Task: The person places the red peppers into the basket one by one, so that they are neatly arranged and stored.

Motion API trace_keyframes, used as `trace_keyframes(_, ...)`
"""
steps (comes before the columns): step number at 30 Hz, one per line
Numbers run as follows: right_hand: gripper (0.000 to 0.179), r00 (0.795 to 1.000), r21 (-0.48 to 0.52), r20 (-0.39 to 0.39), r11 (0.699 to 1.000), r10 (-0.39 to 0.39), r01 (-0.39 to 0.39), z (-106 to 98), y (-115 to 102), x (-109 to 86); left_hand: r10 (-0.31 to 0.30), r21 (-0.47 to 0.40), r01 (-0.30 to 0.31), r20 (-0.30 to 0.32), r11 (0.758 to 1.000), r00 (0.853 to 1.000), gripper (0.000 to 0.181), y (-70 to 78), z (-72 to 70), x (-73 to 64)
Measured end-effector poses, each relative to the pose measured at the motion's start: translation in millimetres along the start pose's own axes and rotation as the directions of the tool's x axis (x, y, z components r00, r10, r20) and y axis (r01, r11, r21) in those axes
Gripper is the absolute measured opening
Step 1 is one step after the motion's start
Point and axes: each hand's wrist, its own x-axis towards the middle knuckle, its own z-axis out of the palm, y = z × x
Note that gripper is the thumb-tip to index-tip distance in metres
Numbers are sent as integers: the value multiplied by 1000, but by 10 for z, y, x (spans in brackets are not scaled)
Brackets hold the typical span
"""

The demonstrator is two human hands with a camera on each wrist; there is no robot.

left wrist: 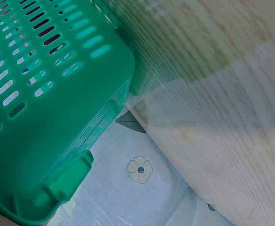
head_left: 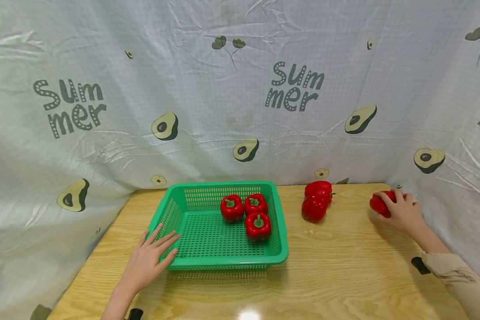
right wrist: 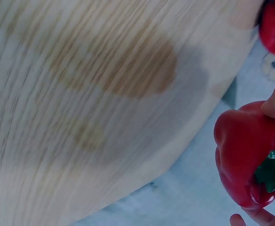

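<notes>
A red bell pepper [head_left: 379, 205] is gripped by my right hand [head_left: 402, 212] at the far right of the table. The right wrist view shows the same bell pepper [right wrist: 243, 150], its green stem turned toward the fingers. My left hand [head_left: 146, 260] rests with spread fingers on the near left rim of a green plastic basket [head_left: 224, 261]. Inside the basket, three red bell peppers [head_left: 258, 226] sit together on the right side with stems up. Close up in the left wrist view is the slotted wall of the basket [left wrist: 81, 94].
Two more red bell peppers [head_left: 314, 208] lie touching each other on the wooden table [head_left: 344, 266], between the basket and my right hand. A patterned white cloth [head_left: 208, 111] hangs behind the table and along both sides.
</notes>
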Motion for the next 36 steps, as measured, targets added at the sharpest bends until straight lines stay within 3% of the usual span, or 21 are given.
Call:
trace_keyframes(13, 69, 985, -10, -131, 993, -114, 114, -127, -412, 108, 8, 16, -8, -16, 1000, 1000, 37, -14, -1, 4)
trace_keyframes(21, 66, 971, 48, -168, 982, -170, 180, -226, -673, 158, 8, 10, -8, -15, 1000, 1000, 37, -8, 0, 6)
trace_keyframes(28, 69, 937, 45, -223, 957, -270, 286, -349, -922, 262, 4, 11, -4, -4, 1000, 1000, 38, 2, -11, 8)
trace_keyframes(36, 67, 916, 32, -207, 933, -344, 358, -470, -1216, 365, 2, 10, -2, 0, 1000, 1000, 39, 6, -20, 9)
